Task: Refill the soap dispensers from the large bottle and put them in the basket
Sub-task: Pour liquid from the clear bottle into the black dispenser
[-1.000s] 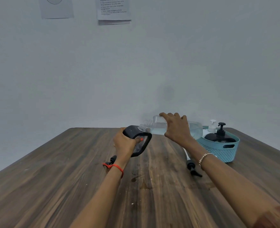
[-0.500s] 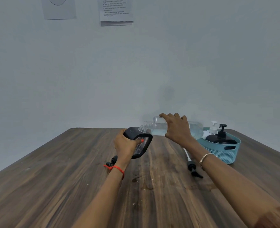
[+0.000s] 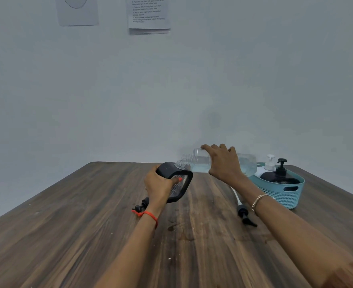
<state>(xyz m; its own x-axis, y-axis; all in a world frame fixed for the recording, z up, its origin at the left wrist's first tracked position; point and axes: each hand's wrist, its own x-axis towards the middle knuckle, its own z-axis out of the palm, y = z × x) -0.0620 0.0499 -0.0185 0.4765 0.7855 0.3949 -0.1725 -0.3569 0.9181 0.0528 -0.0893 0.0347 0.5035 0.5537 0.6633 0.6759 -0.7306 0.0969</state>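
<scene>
In the head view, the left hand (image 3: 158, 185) grips a black dispenser (image 3: 176, 179), tilted, at table centre. The right hand (image 3: 223, 163) holds the large bottle (image 3: 200, 162) almost flat, its mouth at the opening. Two dispensers already stand in the basket (image 3: 283, 194) at far right; this refill, its pump (image 3: 244, 213) and basket placement remain.

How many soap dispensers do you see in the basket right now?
2: a white dispenser and a black dispenser beside it, both in the basket. Others may sit hidden behind them.

At the upper left of the frame, a wall sheet (image 3: 77, 10) shows a cut-off circled number; the printed notice (image 3: 148, 14) beside it is too small to read.
</scene>
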